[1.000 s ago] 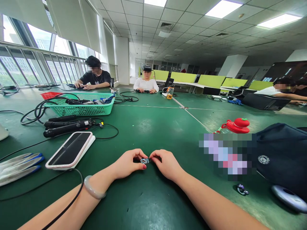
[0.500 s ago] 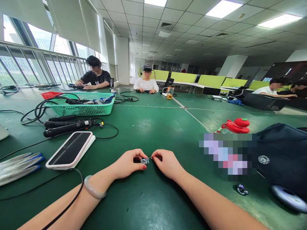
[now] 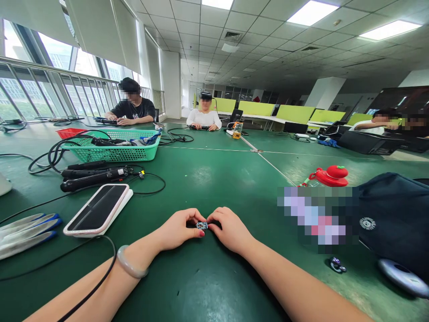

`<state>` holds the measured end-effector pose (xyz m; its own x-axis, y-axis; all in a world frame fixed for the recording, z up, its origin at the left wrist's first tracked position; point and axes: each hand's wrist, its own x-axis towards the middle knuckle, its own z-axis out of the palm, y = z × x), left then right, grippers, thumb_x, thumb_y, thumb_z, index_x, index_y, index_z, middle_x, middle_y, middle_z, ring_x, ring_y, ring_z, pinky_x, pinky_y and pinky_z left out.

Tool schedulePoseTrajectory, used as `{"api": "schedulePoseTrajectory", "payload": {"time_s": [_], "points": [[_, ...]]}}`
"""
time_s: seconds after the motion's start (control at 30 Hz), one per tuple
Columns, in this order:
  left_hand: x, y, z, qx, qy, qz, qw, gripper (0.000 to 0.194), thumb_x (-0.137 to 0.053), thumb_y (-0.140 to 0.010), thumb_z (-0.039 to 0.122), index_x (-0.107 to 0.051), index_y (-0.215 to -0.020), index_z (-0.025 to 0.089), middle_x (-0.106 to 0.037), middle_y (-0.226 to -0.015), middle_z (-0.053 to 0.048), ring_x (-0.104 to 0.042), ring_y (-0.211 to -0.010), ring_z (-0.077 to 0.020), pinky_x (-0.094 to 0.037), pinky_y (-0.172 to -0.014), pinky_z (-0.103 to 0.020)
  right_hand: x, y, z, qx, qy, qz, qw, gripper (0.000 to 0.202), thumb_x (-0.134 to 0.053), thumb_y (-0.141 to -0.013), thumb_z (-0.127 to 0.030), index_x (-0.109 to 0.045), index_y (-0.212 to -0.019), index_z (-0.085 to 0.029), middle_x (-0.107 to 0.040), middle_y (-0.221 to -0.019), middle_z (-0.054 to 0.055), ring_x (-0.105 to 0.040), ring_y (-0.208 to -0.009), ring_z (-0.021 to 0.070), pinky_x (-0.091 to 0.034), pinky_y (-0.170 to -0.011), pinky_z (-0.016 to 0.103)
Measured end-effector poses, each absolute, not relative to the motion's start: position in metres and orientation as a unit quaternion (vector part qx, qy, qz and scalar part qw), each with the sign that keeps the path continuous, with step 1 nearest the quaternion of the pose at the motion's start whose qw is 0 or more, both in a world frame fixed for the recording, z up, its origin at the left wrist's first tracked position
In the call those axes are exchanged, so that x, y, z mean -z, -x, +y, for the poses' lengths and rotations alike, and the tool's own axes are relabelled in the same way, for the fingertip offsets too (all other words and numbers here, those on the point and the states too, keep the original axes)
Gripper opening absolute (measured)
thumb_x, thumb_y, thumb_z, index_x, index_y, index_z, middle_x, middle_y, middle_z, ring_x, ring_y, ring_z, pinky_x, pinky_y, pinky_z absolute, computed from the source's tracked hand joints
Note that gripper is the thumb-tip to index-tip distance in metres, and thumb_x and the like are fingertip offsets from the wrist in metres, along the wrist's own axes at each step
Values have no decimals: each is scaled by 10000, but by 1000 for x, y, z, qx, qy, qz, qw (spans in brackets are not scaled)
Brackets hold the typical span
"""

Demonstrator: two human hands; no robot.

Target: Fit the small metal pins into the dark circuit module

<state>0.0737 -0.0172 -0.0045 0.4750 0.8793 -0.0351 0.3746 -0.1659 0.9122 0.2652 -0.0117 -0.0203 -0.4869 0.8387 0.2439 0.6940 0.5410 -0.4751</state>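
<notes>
1. Overhead, a tiled ceiling (image 3: 261, 27) with lit panels fills the top of the frame, above windows (image 3: 55, 53) at upper left and lime-green partitions (image 3: 256, 108) at upper centre-right.
2. Beneath, a green tabletop (image 3: 201, 179) spans the frame, carrying a dark bag (image 3: 398, 210) at right, a mint-green basket (image 3: 117, 154) at centre left and a smartphone (image 3: 98, 208) below the basket.
3. From the bottom edge, the left forearm (image 3: 97, 288) and right forearm (image 3: 288, 277) slant inward to lower centre.
4. The left hand (image 3: 177, 229) pinches a small patterned piece (image 3: 201, 226), thumb below, other fingers curled above.
5. The right hand (image 3: 232, 230) is curled, thumb and forefinger tips at the piece's right end; whether they grip it, I cannot tell.
6. A pale bangle (image 3: 129, 264) rings the left forearm, at lower left.
7. Smallest, the light-blue-and-dark piece sits between both hands' fingertips at lower centre.
</notes>
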Motion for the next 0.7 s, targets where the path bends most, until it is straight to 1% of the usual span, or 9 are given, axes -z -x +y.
{"api": "schedulePoseTrajectory", "payload": {"time_s": [0.07, 0.13, 0.3, 0.53, 0.7], "points": [[4, -74, -17, -264, -714, 440, 476, 239, -665, -671, 231, -582, -884, 161, -612, -807, -2, -546, -784, -138, -425, -739, -274, 21, -264, -10, -153, 461, -846, 219, 92, -560, -814, -173, -647, -792, -194, -614, -832, 30, -520, -854, 158, -418, -792, 286], [4, -74, -17, -263, -713, 441, 477, 240, -663, -672, 229, -582, -887, 160, -614, -809, -2, -550, -785, -138, -425, -740, -273, 22, -264, -9, -151, 467, -844, 214, 96, -556, -813, -162, -637, -768, -189, -610, -811, 26, -520, -834, 154, -416, -772, 279], [6, -73, -17, -263, -715, 443, 473, 244, -665, -673, 234, -583, -890, 159, -617, -811, -2, -551, -787, -138, -423, -741, -271, 25, -265, -8, -163, 465, -840, 230, 133, -534, -814, -139, -636, -742, -185, -607, -777, 20, -525, -800, 143, -413, -751, 262], [5, -74, -17, -261, -715, 441, 475, 244, -665, -674, 229, -584, -893, 159, -619, -817, -2, -552, -789, -137, -421, -738, -266, 23, -266, -7, -184, 473, -828, 239, 135, -558, -812, -180, -673, -746, -206, -615, -746, 10, -539, -782, 139, -411, -726, 255], [6, -73, -17, -263, -721, 440, 467, 244, -665, -676, 233, -586, -895, 160, -618, -825, -3, -552, -798, -138, -421, -746, -267, 23, -264, -6, -174, 478, -827, 238, 109, -571, -807, -188, -665, -755, -209, -617, -748, 6, -541, -769, 136, -410, -716, 251]]}}
